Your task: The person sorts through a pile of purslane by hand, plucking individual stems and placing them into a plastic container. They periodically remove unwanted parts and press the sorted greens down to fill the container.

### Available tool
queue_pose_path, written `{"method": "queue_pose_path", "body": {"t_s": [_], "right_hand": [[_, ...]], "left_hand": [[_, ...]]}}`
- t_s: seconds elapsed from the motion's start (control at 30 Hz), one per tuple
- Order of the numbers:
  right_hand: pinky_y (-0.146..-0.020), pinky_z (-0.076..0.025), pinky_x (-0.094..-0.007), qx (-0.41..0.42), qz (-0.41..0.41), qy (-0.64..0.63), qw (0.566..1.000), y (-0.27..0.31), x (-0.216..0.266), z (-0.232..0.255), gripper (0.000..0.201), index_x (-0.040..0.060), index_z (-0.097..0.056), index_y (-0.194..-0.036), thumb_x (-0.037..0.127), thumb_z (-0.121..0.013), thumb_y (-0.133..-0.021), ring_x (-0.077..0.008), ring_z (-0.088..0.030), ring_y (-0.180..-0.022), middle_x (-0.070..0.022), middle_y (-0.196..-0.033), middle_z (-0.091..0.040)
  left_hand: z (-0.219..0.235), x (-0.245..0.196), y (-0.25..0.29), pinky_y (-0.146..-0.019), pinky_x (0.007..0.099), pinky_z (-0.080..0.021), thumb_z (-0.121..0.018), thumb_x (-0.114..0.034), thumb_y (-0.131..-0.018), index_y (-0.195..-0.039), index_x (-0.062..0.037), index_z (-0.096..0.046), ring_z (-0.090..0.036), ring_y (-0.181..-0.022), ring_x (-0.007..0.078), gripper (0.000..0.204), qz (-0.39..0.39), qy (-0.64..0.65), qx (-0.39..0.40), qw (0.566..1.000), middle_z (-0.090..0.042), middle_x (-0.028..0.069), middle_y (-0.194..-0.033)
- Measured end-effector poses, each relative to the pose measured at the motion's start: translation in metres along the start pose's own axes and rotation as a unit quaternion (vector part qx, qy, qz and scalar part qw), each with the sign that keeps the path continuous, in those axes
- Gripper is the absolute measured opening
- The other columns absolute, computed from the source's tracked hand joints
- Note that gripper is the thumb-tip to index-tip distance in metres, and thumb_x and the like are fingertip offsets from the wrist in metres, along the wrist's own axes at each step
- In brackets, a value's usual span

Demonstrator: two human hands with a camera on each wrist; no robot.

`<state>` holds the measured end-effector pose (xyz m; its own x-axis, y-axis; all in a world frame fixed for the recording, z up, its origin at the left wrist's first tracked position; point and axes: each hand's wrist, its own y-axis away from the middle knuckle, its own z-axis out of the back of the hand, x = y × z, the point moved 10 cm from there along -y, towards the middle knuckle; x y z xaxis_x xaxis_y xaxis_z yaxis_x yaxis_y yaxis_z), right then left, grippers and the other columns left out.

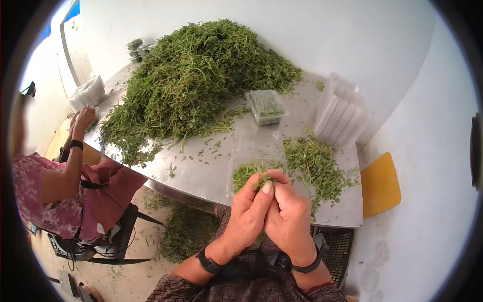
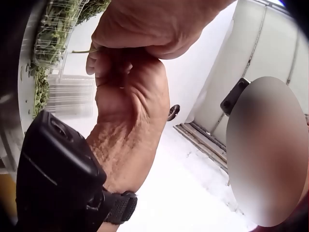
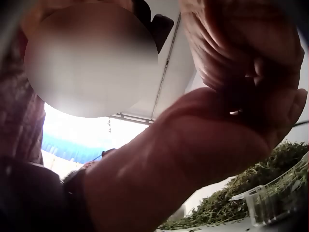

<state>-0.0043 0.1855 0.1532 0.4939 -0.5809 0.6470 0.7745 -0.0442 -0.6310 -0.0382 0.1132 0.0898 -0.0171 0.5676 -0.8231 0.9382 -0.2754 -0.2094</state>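
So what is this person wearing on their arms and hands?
Both hands are bare, with no gloves. The left hand has a black strap at the wrist, and the right hand has one too; each strap carries a small black box-shaped camera. Dark patterned sleeves reach about the elbows.

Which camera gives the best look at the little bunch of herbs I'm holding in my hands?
The head view: the herb bunch shows green above the left hand and right hand, pinched between both. The left wrist view shows only one stem beside the hands; the right wrist view hides it behind them.
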Motion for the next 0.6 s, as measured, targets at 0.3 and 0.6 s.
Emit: {"method": "queue_pose_path", "body": {"t_s": [0.3, 0.6], "right_hand": [[-0.061, -0.051, -0.0352, 0.051, 0.003, 0.008, 0.999, 0.024, 0.016, 0.008, 0.024, -0.0037, -0.062, -0.105, -0.009, -0.059, -0.083, -0.0341, -0.067, -0.071, -0.0190, -0.087, -0.065], [-0.065, -0.057, -0.0271, 0.040, 0.143, 0.084, 0.985, 0.051, 0.048, 0.041, 0.040, -0.0020, -0.065, -0.114, -0.005, -0.070, -0.074, -0.0218, -0.070, -0.077, -0.0194, -0.117, -0.062]], "left_hand": [[0.007, 0.001, 0.016, -0.089, 0.0331, -0.053, -0.039, -0.017, -0.105, -0.114, 0.0032, -0.059, -0.064, -0.099, 0.0188, 0.029, 0.011, 0.037, -0.008, 0.999, -0.065, 0.0139, -0.111], [0.015, 0.021, 0.067, -0.055, 0.0199, -0.043, -0.046, -0.018, -0.104, -0.109, -0.0034, -0.058, -0.054, -0.068, 0.0059, 0.019, 0.200, -0.171, 0.102, 0.960, -0.060, 0.0003, -0.083]]}}
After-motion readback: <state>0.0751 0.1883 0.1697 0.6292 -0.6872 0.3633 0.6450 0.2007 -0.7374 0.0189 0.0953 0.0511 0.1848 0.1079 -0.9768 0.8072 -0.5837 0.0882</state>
